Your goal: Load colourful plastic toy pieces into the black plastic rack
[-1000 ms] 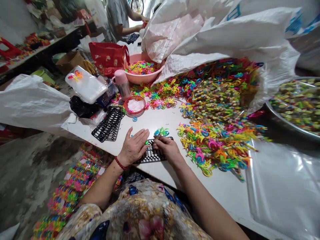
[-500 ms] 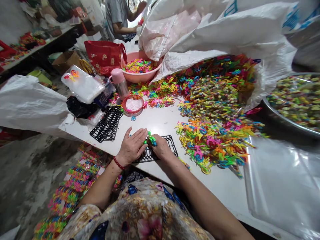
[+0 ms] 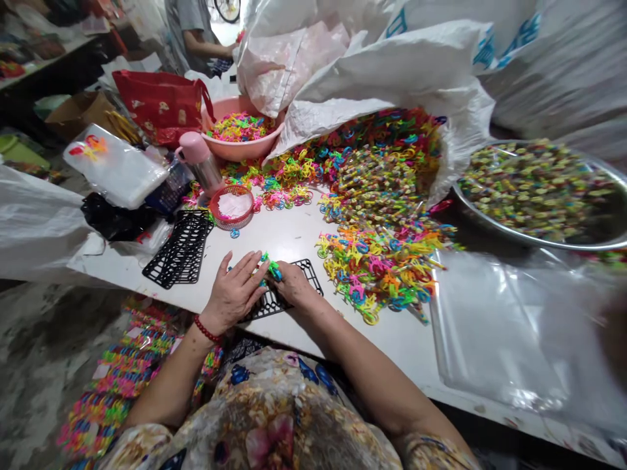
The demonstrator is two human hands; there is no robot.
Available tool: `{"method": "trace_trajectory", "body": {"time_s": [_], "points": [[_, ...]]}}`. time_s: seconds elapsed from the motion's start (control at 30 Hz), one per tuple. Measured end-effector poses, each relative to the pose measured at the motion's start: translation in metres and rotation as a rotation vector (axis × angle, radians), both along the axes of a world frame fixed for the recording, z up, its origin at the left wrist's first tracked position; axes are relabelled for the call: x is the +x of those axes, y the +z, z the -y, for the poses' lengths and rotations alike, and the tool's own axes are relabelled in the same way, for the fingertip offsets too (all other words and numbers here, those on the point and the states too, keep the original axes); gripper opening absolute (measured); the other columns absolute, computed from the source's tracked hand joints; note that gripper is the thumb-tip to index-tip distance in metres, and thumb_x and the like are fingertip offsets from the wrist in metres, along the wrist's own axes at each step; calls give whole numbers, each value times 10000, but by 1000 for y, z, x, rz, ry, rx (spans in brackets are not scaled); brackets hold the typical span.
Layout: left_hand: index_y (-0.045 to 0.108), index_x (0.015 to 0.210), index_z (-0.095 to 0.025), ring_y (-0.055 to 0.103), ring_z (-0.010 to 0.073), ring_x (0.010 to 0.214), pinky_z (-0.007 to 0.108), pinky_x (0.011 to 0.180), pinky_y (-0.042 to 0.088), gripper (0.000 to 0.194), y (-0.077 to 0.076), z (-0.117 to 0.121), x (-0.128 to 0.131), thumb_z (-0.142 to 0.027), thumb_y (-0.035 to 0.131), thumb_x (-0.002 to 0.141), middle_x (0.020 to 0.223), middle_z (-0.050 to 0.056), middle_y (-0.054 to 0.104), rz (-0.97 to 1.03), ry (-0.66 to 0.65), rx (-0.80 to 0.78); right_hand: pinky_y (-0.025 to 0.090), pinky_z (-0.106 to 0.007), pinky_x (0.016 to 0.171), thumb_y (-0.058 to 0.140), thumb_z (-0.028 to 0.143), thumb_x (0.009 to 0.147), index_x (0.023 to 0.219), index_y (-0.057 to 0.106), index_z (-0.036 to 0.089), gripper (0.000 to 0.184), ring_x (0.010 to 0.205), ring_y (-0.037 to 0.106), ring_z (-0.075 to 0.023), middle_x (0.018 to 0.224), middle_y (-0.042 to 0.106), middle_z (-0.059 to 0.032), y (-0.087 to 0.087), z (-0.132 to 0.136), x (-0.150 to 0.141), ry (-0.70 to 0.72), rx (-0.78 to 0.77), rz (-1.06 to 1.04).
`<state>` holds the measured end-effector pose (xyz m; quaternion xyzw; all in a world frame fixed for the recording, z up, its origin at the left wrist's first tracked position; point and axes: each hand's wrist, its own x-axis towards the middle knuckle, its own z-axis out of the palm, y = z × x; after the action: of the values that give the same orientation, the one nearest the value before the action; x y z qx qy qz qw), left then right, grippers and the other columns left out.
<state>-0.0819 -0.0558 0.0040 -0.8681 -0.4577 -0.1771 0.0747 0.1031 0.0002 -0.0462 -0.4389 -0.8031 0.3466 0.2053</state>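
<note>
My left hand, with a red bead bracelet, is held out flat with its fingers stretched over the left part of a black plastic grid tray. My right hand is closed around small green and blue plastic pieces, just beside the left fingertips. Their exact shape is partly hidden by the fingers. The tray lies on the white table under both hands. To the right of it spreads a heap of bright plastic pieces, several with loops and sticks.
More black grid trays lie at left, near a red basket and a pink-topped flask. Behind stand a pink basin and a white sack. Clear plastic bags and a metal basin are at right. Another person stands behind.
The view has turned right, so the table's contents shift left and more of the metal basin shows. My hands stay over the tray, the left still flat, the right still gripping.
</note>
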Motion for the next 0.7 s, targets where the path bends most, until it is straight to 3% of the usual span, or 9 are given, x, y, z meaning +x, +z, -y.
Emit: {"method": "trace_trajectory", "body": {"time_s": [0.23, 0.4, 0.57, 0.7], "points": [[370, 1509, -181, 423, 270, 1419, 500, 1198, 217, 571, 1, -1, 6, -357, 490, 980, 1517, 145, 454, -3, 11, -20, 417, -245, 746, 534, 114, 877, 931, 666, 188, 161, 815, 574, -174, 893, 677, -51, -8, 1, 3, 69, 63, -14], [429, 1473, -182, 402, 278, 1431, 497, 1192, 233, 548, 2, -1, 7, -398, 499, 974, 1543, 145, 416, -56, 20, -29, 430, -272, 785, 507, 52, 830, 982, 636, 179, 237, 839, 535, -185, 917, 620, -60, -17, 1, 2, 110, 129, 12], [471, 1445, -213, 425, 282, 1414, 534, 1195, 195, 501, 3, 2, 8, -389, 506, 977, 1542, 148, 416, -92, 36, -18, 459, -282, 802, 545, 70, 859, 979, 646, 158, 180, 853, 561, -178, 929, 622, -68, -3, 6, -3, 61, 57, -3], [429, 1475, -264, 443, 319, 1397, 646, 1186, 55, 524, 4, 3, 9, -364, 527, 970, 1543, 159, 407, -57, 50, 8, 482, -314, 918, 571, 148, 916, 1158, 620, 185, 249, 1035, 595, -187, 1091, 647, -89, 11, 28, 26, -17, 103, -203]]}}
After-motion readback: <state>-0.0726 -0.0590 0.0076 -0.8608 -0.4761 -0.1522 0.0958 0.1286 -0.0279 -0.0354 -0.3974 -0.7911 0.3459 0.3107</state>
